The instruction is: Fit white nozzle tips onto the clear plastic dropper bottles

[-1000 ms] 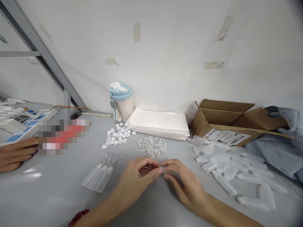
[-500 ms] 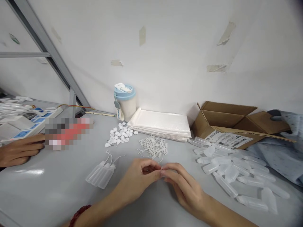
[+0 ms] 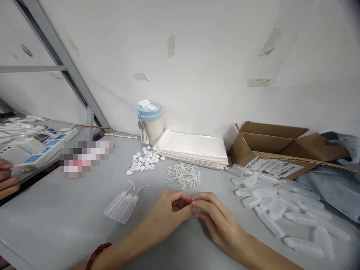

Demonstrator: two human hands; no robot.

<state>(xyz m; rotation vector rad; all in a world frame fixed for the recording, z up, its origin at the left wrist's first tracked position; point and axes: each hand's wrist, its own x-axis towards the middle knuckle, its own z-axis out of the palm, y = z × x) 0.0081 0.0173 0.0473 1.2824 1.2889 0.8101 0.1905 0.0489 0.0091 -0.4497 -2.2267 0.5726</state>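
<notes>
My left hand (image 3: 173, 212) and my right hand (image 3: 221, 221) meet over the grey table, their fingertips pinched together. A small translucent bit shows between the fingers, but most of what they hold is hidden. Just beyond my fingertips lies a heap of thin white tubes with small fittings (image 3: 184, 175). Left of my left hand, several clear plastic bottles (image 3: 122, 206) lie side by side, thin curved tubes sticking out of their necks. Small white cone-shaped caps (image 3: 143, 161) are piled farther back. To the right, many loose translucent bottles (image 3: 270, 221) are spread in a heap.
Behind the tubes lies a stack of white padded sleeves (image 3: 194, 148), next to a cup with a blue lid (image 3: 152, 123). An open cardboard box (image 3: 272, 165) stands at the back right. Another person's hand (image 3: 7, 180) is at the left edge, near a power strip (image 3: 47, 148).
The other person's hand has drawn back to the left, away from the blurred-out object. My hands keep almost the same pinched pose, and the view has shifted slightly.
</notes>
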